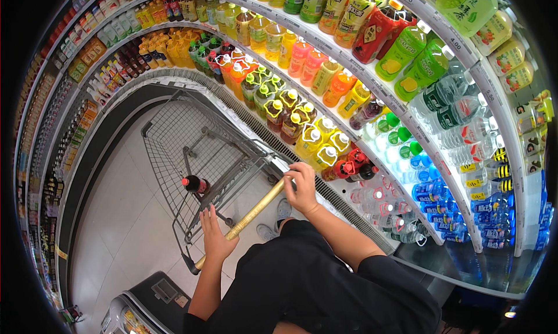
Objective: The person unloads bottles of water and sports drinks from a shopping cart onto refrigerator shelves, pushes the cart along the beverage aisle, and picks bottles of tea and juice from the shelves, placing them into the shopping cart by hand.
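Note:
A wire shopping cart (168, 137) stands in front of me, its yellow handle (261, 206) running slantwise near my body. My right hand (301, 187) is closed around the handle's far right end, fingers bent. Toward the other end, my left hand (216, 236) rests against the handle with its fingers stretched out, not wrapped round it. A dark bottle with a red cap (196, 184) is in the cart, close to my left fingertips. The rest of the basket shows only grey wire.
Curved drink shelves (372, 107) rise along the right and far side, stacked with coloured bottles. Large handled bottles (314, 137) line the lower shelf beside the cart. More shelves (75, 101) bend round the left. A dark case (157, 299) stands at lower left on the tiled floor (125, 218).

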### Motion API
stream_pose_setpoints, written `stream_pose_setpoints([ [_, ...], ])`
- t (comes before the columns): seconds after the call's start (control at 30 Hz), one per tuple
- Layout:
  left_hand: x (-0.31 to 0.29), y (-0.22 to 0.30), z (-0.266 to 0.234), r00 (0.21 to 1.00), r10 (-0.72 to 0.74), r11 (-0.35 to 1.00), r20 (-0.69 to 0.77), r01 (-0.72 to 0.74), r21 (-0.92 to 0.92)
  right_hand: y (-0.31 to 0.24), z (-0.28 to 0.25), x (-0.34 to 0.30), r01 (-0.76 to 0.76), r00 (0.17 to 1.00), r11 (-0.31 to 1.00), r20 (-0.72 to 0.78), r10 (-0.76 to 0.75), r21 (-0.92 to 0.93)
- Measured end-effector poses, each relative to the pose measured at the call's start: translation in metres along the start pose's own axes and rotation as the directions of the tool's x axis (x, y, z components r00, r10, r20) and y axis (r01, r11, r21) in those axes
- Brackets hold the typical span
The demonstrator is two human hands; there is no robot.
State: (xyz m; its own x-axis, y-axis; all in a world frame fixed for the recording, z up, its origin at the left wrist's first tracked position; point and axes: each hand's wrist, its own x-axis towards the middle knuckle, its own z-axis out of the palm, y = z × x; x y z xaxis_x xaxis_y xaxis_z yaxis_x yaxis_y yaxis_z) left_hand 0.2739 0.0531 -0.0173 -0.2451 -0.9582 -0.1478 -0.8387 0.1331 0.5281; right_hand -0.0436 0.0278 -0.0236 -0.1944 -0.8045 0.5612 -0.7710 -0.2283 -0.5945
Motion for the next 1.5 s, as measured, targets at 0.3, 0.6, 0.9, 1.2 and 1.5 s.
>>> stream_pose_setpoints([
  [0.3,0.011,0.012,0.002,1.0,0.017,1.0,-0.02,-0.017,0.009,0.169,-0.022,-0.013,-0.444,0.888,0.875,0.031,0.458,-0.195],
  [0.6,0.013,0.012,0.001,0.999,0.012,1.0,-0.036,-0.011,0.022,0.238,-0.014,-0.045,-0.338,0.487,0.591,0.402,0.776,-0.732],
  [0.9,0.013,-0.002,0.0,0.997,0.048,0.998,-0.061,-0.051,-0.045,0.234,-0.04,0.009,-0.6,0.505,0.54,0.245,0.828,-0.59],
  [1.2,0.067,0.069,-0.029,0.905,0.229,0.964,-0.359,-0.263,-0.047,0.122,-0.118,0.077,-0.405,0.742,0.739,0.278,0.61,-0.539],
  [1.5,0.162,0.227,-0.034,0.715,0.697,0.607,-0.057,-0.631,-0.483,-0.071,-0.246,0.215,-0.099,0.965,0.993,0.238,0.111,-0.064],
])
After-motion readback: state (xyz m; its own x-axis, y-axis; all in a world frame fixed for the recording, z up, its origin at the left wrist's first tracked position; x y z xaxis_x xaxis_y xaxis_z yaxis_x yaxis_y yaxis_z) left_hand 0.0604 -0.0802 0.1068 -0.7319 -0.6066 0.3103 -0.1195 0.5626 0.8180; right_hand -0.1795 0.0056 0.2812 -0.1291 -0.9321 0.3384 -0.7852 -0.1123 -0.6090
